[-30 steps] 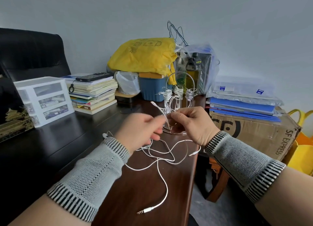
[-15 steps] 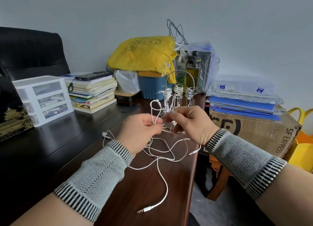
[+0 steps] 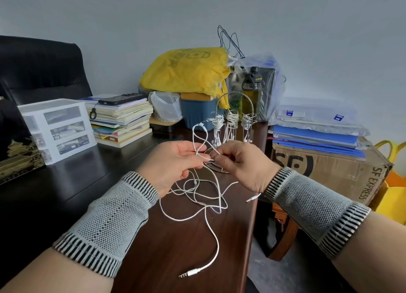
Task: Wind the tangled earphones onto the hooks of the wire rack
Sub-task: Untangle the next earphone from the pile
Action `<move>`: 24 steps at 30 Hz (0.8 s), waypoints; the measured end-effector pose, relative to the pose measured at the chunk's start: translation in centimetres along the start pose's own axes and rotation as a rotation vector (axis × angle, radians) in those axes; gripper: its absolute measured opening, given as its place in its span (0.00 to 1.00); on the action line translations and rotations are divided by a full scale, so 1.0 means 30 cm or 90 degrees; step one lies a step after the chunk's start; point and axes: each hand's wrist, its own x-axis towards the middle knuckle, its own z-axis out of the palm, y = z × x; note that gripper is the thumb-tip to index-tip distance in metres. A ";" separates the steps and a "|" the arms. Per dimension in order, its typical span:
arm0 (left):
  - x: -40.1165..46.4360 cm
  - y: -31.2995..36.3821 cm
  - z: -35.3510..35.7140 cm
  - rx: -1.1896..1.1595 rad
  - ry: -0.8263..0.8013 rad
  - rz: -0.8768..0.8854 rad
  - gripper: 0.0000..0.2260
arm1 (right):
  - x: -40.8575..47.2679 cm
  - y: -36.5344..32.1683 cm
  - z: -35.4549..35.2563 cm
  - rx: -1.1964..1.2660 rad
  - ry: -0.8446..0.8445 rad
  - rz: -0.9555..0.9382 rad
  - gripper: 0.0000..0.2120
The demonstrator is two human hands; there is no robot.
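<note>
Pinching the tangled earphones between left hand and right hand just before the wire rack, the person should probably tease one loop free gently before winding it onto an empty hook.

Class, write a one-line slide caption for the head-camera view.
Both hands, left hand and right hand, pinch tangled white earphones before the wire rack.

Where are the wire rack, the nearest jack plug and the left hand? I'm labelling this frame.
wire rack (image 3: 250, 100), head view, right side of its top arch.
jack plug (image 3: 190, 272), head view, white plug body.
left hand (image 3: 170, 161), head view, back of hand.
</note>
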 end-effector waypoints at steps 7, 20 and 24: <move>-0.006 0.040 -0.103 0.300 -0.033 0.021 0.09 | -0.008 0.020 -0.016 -0.037 0.098 0.063 0.12; 0.034 0.029 -0.206 0.090 0.209 0.056 0.12 | -0.009 0.020 -0.018 -0.069 0.143 0.067 0.17; 0.038 0.019 -0.199 0.172 0.186 0.002 0.11 | -0.016 0.017 -0.022 -0.056 0.129 0.056 0.15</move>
